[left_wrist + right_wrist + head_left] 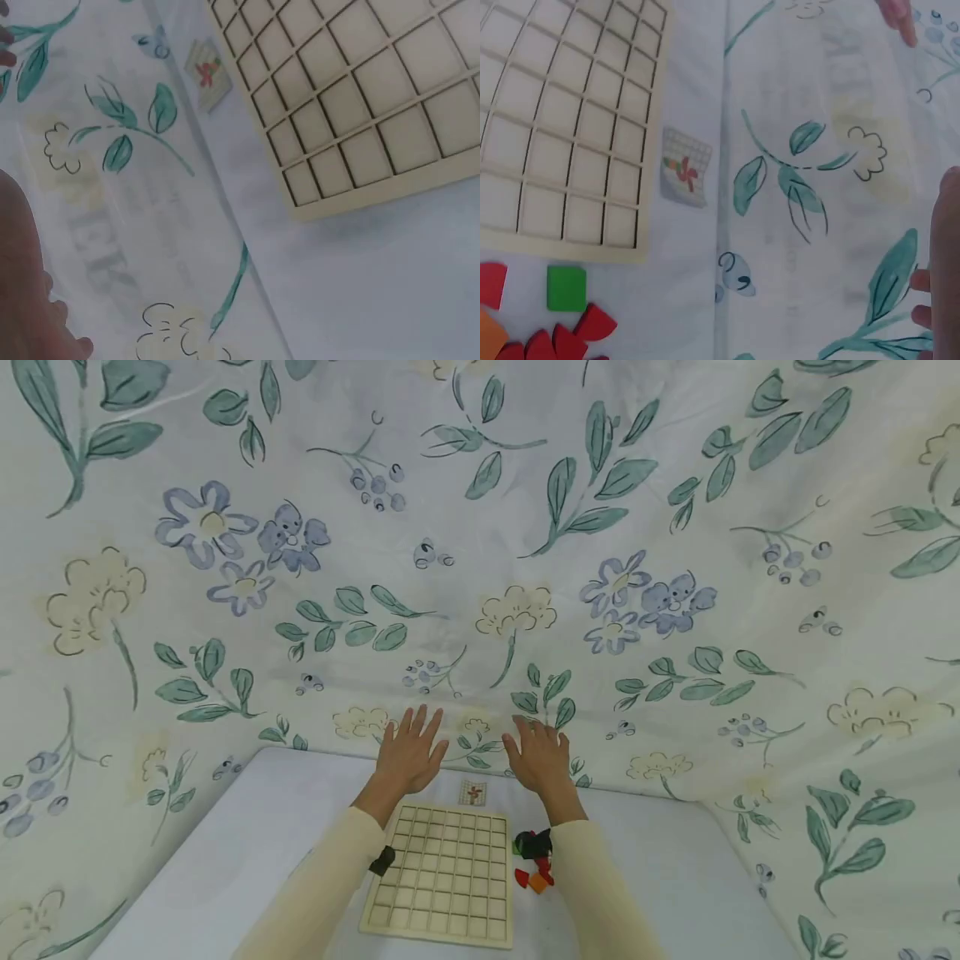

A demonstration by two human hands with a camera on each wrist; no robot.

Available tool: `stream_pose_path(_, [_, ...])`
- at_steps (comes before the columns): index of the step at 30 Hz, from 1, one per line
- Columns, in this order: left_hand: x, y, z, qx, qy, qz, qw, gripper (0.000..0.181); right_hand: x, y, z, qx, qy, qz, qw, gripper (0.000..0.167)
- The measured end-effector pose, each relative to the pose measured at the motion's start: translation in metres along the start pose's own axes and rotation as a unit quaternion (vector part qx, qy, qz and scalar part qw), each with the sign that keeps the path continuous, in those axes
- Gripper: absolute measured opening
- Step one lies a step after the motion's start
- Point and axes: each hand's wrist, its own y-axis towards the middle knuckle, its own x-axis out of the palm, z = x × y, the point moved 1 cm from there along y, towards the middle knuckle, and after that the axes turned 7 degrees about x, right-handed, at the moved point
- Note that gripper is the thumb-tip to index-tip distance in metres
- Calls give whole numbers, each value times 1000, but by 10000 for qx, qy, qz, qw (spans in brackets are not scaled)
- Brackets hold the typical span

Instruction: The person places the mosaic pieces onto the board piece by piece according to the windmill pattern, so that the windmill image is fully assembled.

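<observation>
Both hands are raised over the far edge of the table, fingers spread and holding nothing. In the head view the left hand [409, 753] is beyond the grid board's [438, 937] far left corner, and the right hand [540, 760] beyond its far right corner. Between them on the table lies a small printed card [473, 792] with a red figure. The board's square compartments hold no pieces. To its right are red pieces [521, 878], an orange piece [537, 883] and a green piece [566, 288], partly hidden by the right wrist's black device in the head view.
A white table [660, 877] carries the board, card and pieces. Behind it and at both sides hangs a pale cloth [450, 568] printed with leaves and flowers. Another black device [382, 861] is at the left wrist.
</observation>
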Motion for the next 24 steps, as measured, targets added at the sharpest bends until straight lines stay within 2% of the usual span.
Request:
stream_pose_path(4, [9,-26,-9,641,-447,288,9965,61,8,-13,11,-340,-63,188,9992,49])
stream_pose_path(7, [18,-54,-16,1074,-778,519,9898,59,17,-25,21,-437,-95,96,9990,48])
stream_pose_path(9, [23,-75,-20,1245,-912,511,9867,59,24,-33,28,-516,-120,36,9986,47])
stream_pose_path(13, [34,-115,-24,1367,-1041,168,9850,62,36,-50,42,-597,-131,-138,9980,45])
stream_pose_path(16, [43,-142,-26,1409,-1190,-12,9828,65,47,-62,53,-517,-179,-450,9975,42])
stream_pose_path(20, [56,-174,-29,1594,-1240,3,9794,68,61,-76,65,-368,-455,-904,9942,38])
stream_pose_path(24, [65,-199,-30,1899,-1053,48,9761,70,72,-87,72,-328,-695,-1144,9905,36])
